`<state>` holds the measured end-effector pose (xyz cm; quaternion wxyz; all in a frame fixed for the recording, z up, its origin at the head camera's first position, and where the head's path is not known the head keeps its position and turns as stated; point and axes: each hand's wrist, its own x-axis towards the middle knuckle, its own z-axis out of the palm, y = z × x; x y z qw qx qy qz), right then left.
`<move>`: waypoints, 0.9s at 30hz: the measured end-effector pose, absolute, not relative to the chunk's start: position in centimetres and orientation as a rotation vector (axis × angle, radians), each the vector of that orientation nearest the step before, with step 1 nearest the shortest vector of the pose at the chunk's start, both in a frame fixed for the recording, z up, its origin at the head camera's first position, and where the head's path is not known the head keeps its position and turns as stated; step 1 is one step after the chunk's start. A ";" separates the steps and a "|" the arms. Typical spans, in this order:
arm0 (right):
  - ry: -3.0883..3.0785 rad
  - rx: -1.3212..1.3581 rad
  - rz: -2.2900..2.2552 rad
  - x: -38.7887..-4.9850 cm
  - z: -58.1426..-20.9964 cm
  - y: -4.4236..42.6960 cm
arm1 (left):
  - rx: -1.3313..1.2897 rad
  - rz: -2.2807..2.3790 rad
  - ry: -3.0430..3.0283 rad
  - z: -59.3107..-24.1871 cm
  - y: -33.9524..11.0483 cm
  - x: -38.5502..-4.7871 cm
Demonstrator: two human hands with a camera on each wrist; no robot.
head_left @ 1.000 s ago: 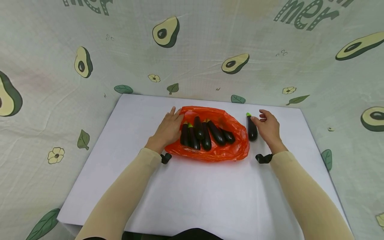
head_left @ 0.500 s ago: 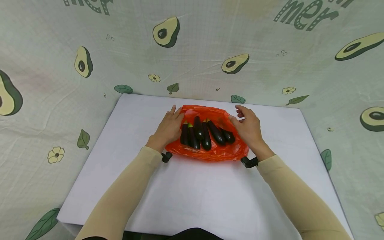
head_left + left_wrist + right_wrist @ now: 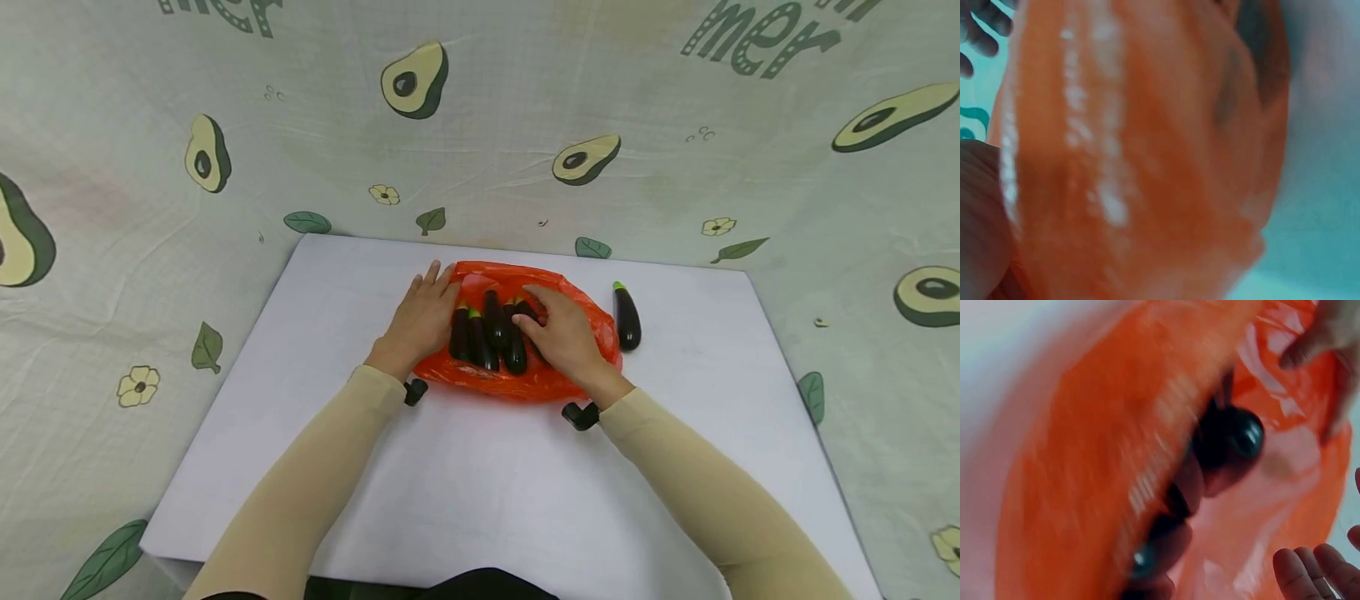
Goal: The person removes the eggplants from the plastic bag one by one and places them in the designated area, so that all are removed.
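Note:
An orange-red plastic bag (image 3: pixel 487 383) lies spread on the white table with several dark eggplants (image 3: pixel 480 342) in its mouth. At the bag's left edge rests my left hand (image 3: pixel 420 321), its fingers stretched out along the plastic. My right hand (image 3: pixel 566 337) is over the right part of the bag, thumb and fingers apart above the eggplants, partly hiding those on that side. Whether it touches one I cannot tell. A single eggplant (image 3: pixel 627 318) with a green stem end lies on the table just right of the bag. The right wrist view shows the rounded end of an eggplant (image 3: pixel 1241 434).
The white table (image 3: pixel 480 483) stands against a cloth backdrop (image 3: pixel 480 125) printed with avocados and leaves. Dark wrist mounts (image 3: pixel 581 414) sit near both wrists. The bag (image 3: pixel 1141 156) fills most of the left wrist view, blurred.
My right hand has moved left, from the lone eggplant across the bag's right rim to above the eggplants inside. The lone eggplant stays in place. My left hand is almost still.

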<state>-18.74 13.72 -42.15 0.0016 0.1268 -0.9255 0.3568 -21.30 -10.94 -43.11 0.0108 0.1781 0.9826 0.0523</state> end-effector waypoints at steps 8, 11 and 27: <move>-2.972 0.445 1.015 -19.7 -44.0 11.3 | 0.590 0.083 3.085 -43.1 -11.0 -21.3; -2.981 0.447 0.979 -20.1 -44.6 10.6 | 0.598 0.077 3.087 -43.1 -11.0 -21.3; -2.994 0.423 0.971 -21.0 -46.8 8.9 | 0.606 0.088 3.075 -43.4 -11.0 -21.5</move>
